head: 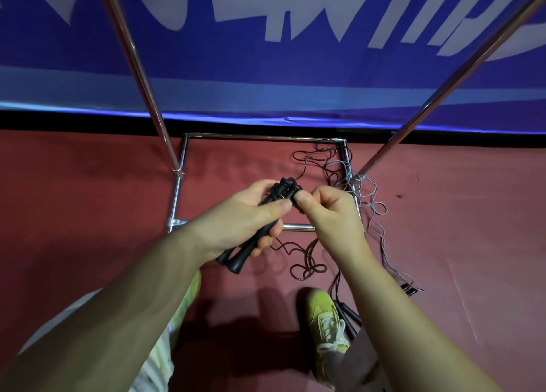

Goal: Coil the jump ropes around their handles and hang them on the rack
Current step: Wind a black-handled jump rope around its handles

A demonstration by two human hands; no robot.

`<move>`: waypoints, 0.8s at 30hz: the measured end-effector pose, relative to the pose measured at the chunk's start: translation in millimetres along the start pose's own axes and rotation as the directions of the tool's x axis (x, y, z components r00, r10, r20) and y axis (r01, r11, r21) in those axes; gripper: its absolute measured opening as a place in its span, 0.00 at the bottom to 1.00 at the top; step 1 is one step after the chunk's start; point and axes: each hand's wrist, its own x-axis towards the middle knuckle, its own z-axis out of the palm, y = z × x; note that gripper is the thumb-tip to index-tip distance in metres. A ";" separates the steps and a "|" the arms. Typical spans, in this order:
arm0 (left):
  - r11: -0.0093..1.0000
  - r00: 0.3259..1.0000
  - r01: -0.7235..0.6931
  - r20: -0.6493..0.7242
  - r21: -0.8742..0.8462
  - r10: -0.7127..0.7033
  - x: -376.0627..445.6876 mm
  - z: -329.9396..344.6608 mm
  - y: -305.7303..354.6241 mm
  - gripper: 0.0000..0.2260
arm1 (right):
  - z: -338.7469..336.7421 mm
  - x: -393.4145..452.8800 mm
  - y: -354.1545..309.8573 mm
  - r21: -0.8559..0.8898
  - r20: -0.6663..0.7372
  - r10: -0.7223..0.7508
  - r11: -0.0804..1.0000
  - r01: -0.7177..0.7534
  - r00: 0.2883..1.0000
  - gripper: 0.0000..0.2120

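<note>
My left hand (245,217) grips a pair of black jump-rope handles (251,247) held side by side, their ends pointing down-left. Black cord is wound in tight turns around the handles' top (285,189). My right hand (328,211) pinches the cord right beside that coil. A loose length of the black rope (307,266) trails on the red floor below my hands. The chrome rack (180,185) stands in front of me, its base frame on the floor and two uprights rising left and right.
A grey rope (373,202) and more black cord (322,155) lie tangled over the rack's right base bar. Another pair of black handles (347,317) lies by my right shoe (325,320). A blue banner (266,66) covers the wall behind.
</note>
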 end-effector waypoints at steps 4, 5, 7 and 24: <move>0.990 0.993 -0.066 -0.092 0.121 0.078 3.1 0.5 -4.9 0.11 | 10.4 -2.7 -3.3 -0.028 -0.032 0.045 0.999 -0.046 0.998 0.31; 0.986 0.989 -0.081 -0.107 0.149 0.097 3.4 0.1 -5.8 0.10 | 13.0 -3.2 -4.7 -0.038 -0.035 0.067 0.997 -0.068 0.997 0.34; 0.978 0.984 -0.100 -0.131 0.183 0.125 4.2 -1.1 -7.8 0.08 | 16.6 -3.9 -7.9 -0.056 -0.040 0.101 0.993 -0.103 0.994 0.33; 0.980 0.955 0.014 -0.293 0.201 0.046 15.0 -17.3 -11.9 0.09 | -27.9 -9.2 -20.2 -0.329 0.469 0.287 0.934 -0.136 0.835 0.09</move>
